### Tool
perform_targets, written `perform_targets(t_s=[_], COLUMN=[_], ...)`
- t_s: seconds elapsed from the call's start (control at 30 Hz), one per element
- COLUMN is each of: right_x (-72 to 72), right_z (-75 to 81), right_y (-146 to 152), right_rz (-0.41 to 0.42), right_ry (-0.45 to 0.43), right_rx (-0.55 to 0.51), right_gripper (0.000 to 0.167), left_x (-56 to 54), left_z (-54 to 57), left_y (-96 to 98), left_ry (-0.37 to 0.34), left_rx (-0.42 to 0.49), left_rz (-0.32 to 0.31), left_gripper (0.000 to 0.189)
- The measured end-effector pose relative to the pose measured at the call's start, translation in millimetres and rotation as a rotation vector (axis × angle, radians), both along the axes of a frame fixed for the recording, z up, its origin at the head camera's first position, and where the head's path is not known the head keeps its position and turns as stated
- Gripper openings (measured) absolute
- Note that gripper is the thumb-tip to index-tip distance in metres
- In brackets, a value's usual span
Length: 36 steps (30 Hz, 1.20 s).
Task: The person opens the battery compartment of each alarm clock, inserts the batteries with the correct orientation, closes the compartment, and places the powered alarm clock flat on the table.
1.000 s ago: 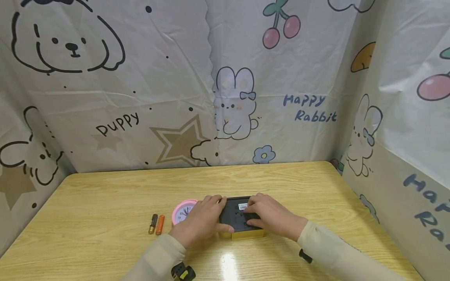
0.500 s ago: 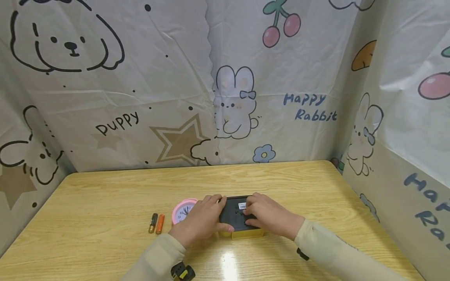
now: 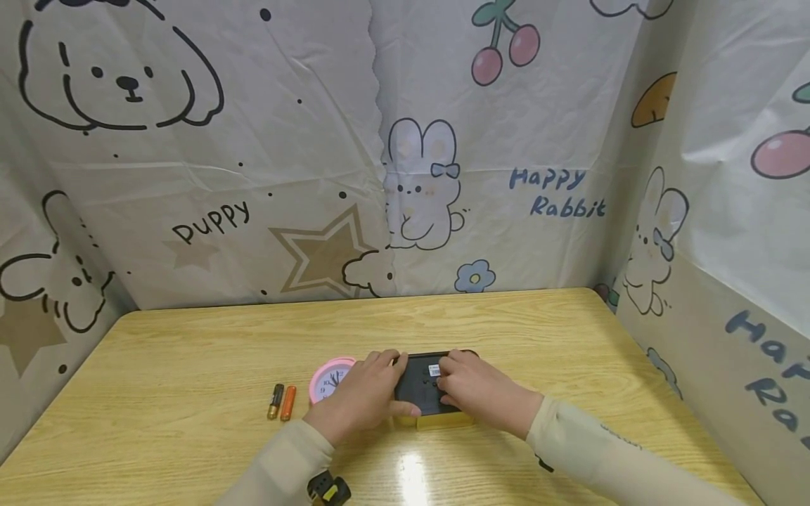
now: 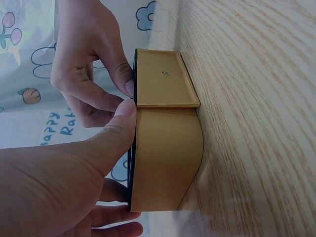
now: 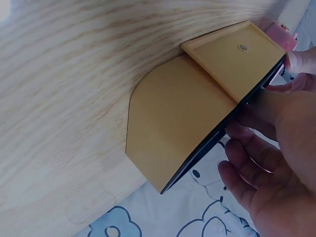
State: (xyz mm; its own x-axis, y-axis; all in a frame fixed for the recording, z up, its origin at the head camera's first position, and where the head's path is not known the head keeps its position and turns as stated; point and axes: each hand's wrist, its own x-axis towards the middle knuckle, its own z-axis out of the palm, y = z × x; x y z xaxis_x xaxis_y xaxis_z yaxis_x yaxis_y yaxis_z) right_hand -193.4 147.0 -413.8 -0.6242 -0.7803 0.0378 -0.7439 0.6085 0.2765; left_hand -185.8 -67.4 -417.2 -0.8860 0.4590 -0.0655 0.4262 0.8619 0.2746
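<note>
A gold-coloured box (image 4: 163, 153) with a black panel (image 3: 418, 383) facing up stands on the table. The panel bears a white barcode label (image 3: 434, 370) and several small holes. My left hand (image 3: 363, 397) grips the box's left end, its thumb along the near edge and its fingers at the far edge. Over the right half of the panel is my right hand (image 3: 484, 390), fingers bent and tips on the panel. Whether those fingertips pinch a part there I cannot tell. A round raised screw (image 4: 165, 73) shows on the box's ledge-like side.
Left of the box, partly behind my left hand, a pink round clock (image 3: 330, 379) lies face up. Farther left lie two batteries side by side, one black and gold (image 3: 275, 401), one orange (image 3: 288, 403). A printed cloth (image 3: 316, 140) hangs behind the wooden table (image 3: 190, 365).
My right hand has shifted slightly left over the panel, its thumb now more tucked in, and the panel's far right corner has come into sight. The left hand and the box stay put.
</note>
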Motion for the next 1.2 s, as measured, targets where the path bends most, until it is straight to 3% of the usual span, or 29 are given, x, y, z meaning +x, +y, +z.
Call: perform_targets(t_s=[0.6, 0.77, 0.93, 1.2], right_x=[2.6, 4.5, 6.5, 8.8], right_z=[-3.0, -3.6, -3.9, -3.7], right_y=[-1.5, -0.7, -0.1, -1.2], right_rz=[0.040, 0.046, 0.079, 0.080], right_ry=[0.091, 0.104, 0.175, 0.218], right_rx=[0.059, 0.067, 0.107, 0.139], right_gripper=[0.028, 0.024, 0.016, 0.016], left_x=[1.0, 1.8, 2.0, 1.7], left_z=[0.0, -0.3, -0.6, 1.4], left_y=[0.2, 0.3, 0.6, 0.9], left_ry=[-0.008, -0.013, -0.008, -0.010], left_rx=[-0.027, -0.019, -0.020, -0.023], left_rz=[-0.008, -0.014, -0.018, -0.022], left_gripper=[0.094, 0.093, 0.092, 0.092])
